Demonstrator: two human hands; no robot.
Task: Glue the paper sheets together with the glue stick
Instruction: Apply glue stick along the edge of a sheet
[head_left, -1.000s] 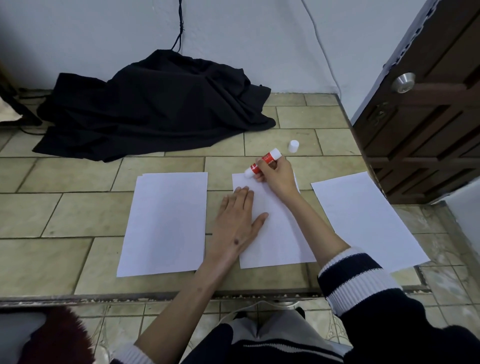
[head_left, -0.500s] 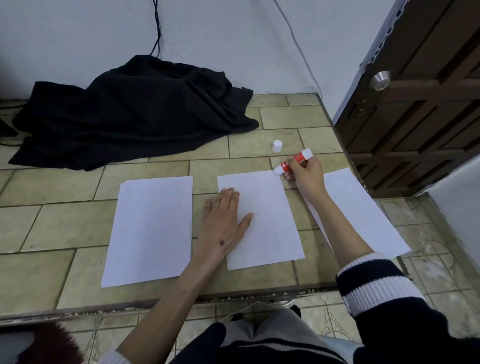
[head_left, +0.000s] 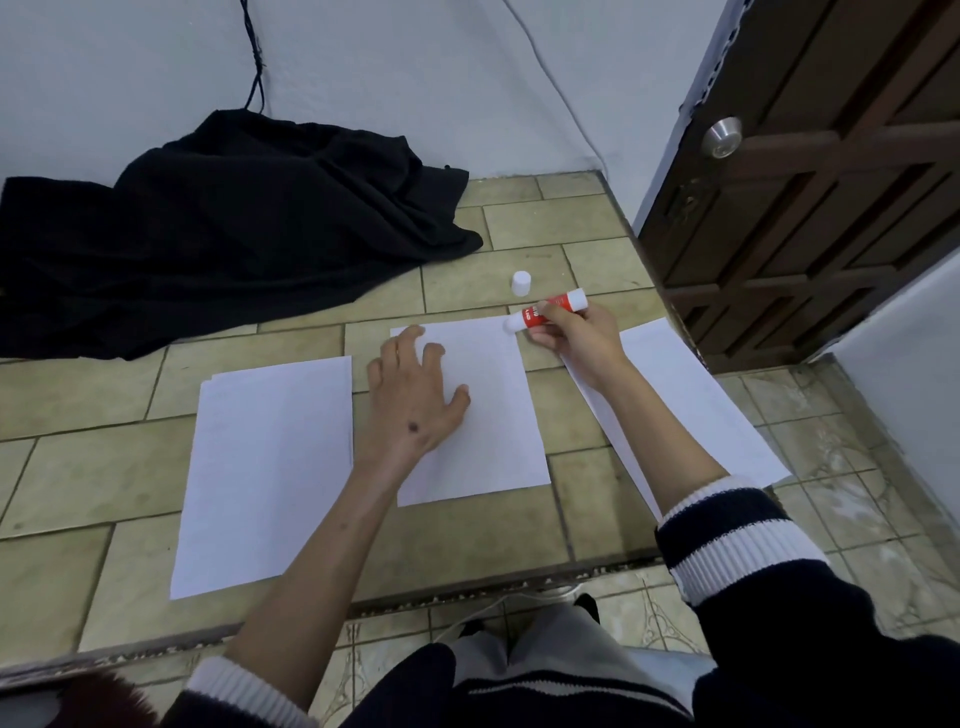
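1. a head-worn camera looks down at a tiled ledge where three lots of white paper lie side by side.
2. the middle sheet sits at the centre; the left sheets lie toward 9 o'clock of it, apparently a thin stack, and the right sheet lies toward 3 o'clock, tilted.
3. the left hand rests on the middle sheet, palm down, fingers spread and slightly arched, holding the paper in place.
4. the right hand has its fingers curled tightly around the glue stick, a red tube with white ends.
5. the glue stick is at the sheet's far right corner, toward 1 o'clock from the sheet's centre.
6. its long axis runs roughly from 8 o'clock to 2 o'clock; the open glue end points toward 8 o'clock, touching or almost touching the paper's corner.
7. the white cap stands on the tiles just beyond, toward 12 o'clock of the stick.
8. risk, as a judgement: starting right at the corner, the stick could slip off the edge and smear glue on the tiles.
9. another risk: dragging could wrinkle or shift the sheet where the left hand does not press it.
10. a black cloth lies toward 10 o'clock, well apart.
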